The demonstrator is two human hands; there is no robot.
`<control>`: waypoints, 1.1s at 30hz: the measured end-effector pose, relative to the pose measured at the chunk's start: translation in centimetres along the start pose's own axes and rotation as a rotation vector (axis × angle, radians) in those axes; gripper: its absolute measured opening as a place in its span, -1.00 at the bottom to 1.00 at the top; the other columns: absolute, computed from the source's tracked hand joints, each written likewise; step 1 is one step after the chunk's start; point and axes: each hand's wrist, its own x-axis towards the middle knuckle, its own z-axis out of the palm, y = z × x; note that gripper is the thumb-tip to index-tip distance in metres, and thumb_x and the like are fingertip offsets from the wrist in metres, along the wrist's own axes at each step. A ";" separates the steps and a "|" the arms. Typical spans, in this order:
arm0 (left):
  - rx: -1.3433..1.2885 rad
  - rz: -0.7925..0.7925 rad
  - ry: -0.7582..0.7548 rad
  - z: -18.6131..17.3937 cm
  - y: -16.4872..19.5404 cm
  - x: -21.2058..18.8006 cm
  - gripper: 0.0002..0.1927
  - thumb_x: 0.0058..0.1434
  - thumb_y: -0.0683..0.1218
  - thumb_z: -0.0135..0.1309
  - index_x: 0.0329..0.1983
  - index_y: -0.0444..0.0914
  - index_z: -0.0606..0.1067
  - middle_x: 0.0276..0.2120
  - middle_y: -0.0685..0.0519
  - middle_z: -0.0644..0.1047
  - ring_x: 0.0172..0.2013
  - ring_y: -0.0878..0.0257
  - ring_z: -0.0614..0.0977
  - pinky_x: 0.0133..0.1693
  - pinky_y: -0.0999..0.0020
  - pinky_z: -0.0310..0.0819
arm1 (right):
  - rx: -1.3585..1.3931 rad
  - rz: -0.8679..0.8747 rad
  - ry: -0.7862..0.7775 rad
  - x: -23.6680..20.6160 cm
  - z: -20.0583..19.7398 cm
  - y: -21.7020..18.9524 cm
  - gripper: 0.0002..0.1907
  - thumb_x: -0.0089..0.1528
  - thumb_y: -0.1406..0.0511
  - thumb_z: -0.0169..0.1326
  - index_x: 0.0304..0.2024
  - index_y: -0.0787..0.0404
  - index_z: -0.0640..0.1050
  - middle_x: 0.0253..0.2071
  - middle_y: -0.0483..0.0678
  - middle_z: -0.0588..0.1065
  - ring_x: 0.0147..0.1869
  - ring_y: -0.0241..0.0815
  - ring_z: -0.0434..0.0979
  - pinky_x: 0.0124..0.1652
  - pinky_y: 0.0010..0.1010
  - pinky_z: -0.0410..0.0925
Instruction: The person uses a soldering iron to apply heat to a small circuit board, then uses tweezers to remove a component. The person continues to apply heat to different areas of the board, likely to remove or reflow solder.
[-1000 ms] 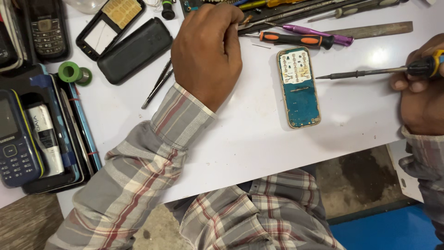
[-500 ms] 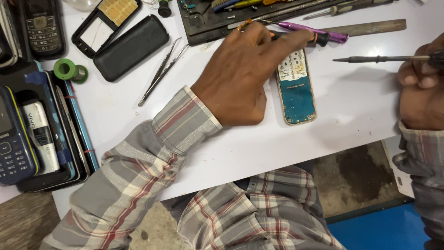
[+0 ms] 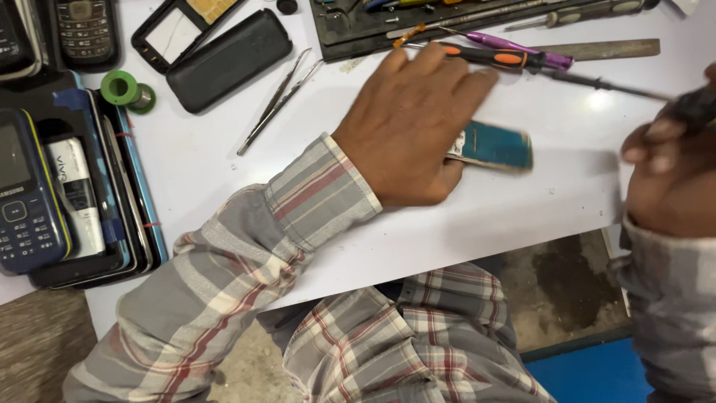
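The step in hand is judged to be the positioning of an opened mobile phone (image 3: 496,147), its teal inner board exposed, which lies right of centre in the frame on the white desk (image 3: 522,209). The left hand (image 3: 418,127) is laid palm down over the phone's left end, with the fingers spread towards the top of the frame and the thumb against the phone's near edge. Whether the phone is pinched or merely pressed cannot be told, since the contact is covered by the palm. At the right edge, the right hand (image 3: 671,179) is closed in a narrow grip round the dark handle of a screwdriver (image 3: 634,91), whose thin shaft points left, above the phone and apart from it. Before the tip could be set to any screw, the phone would need to be laid still and held firmly, and the shaft brought down from the upper right. The phone is blurred, so no screws or parts of its board can be made out, and its left portion is hidden under the hand. The right hand is cut off by the frame and smeared, and the screwdriver's tip is hard to separate from the orange-and-black screwdriver (image 3: 485,57) lying beside the tool tray (image 3: 350,37) at the top.
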 end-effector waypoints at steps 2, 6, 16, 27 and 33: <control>-0.046 -0.100 -0.027 -0.3 -0.2 -0.4 -0.24 -0.11 0.10 0.36 0.11 -0.35 0.42 -0.15 -0.10 0.45 -0.08 -0.02 0.45 -0.09 0.02 0.26 | -0.030 0.037 0.029 -2.6 2.0 -0.9 -0.56 0.54 0.09 -0.02 0.33 0.21 0.32 -0.19 -0.06 0.54 -0.37 -0.31 0.45 -0.17 -0.39 0.45; -0.014 -0.209 -0.035 -0.4 0.1 -1.2 -0.42 -0.06 0.11 0.38 -0.13 -0.31 0.44 -0.23 -0.08 0.45 -0.18 -0.01 0.50 -0.21 0.02 0.33 | -0.166 0.035 0.004 -5.6 5.3 -2.3 -0.61 0.55 0.17 0.05 0.29 0.26 0.34 -0.18 -0.01 0.45 -0.35 -0.27 0.35 -0.14 -0.36 0.40; -0.042 -0.384 0.057 -0.4 1.8 -1.8 -0.37 -0.06 0.19 0.42 -0.16 -0.31 0.42 -0.30 -0.08 0.44 -0.30 0.01 0.54 -0.34 0.02 0.38 | -0.774 -0.150 -0.149 -5.6 7.6 -4.0 -0.67 0.54 0.27 0.16 0.16 0.31 0.34 -0.14 0.12 0.42 -0.15 -0.08 0.61 -0.04 -0.33 0.54; -0.105 -0.398 0.096 -0.8 2.4 -2.2 -0.37 -0.05 0.13 0.45 -0.14 -0.29 0.39 -0.32 -0.04 0.41 -0.35 0.06 0.51 -0.36 0.06 0.30 | -0.663 -0.202 -0.124 -8.2 4.9 -3.5 -0.73 0.50 0.24 0.16 0.08 0.29 0.43 -0.17 0.09 0.44 -0.24 -0.05 0.58 -0.09 -0.27 0.51; -0.124 -0.404 0.090 -1.0 2.5 -2.2 -0.39 -0.04 0.11 0.46 -0.16 -0.29 0.37 -0.33 -0.04 0.40 -0.37 0.07 0.50 -0.37 0.07 0.28 | -0.714 -0.161 -0.200 -8.3 4.4 -4.3 -0.74 0.51 0.22 0.12 0.09 0.26 0.42 -0.23 0.09 0.49 -0.23 -0.05 0.59 -0.01 -0.24 0.52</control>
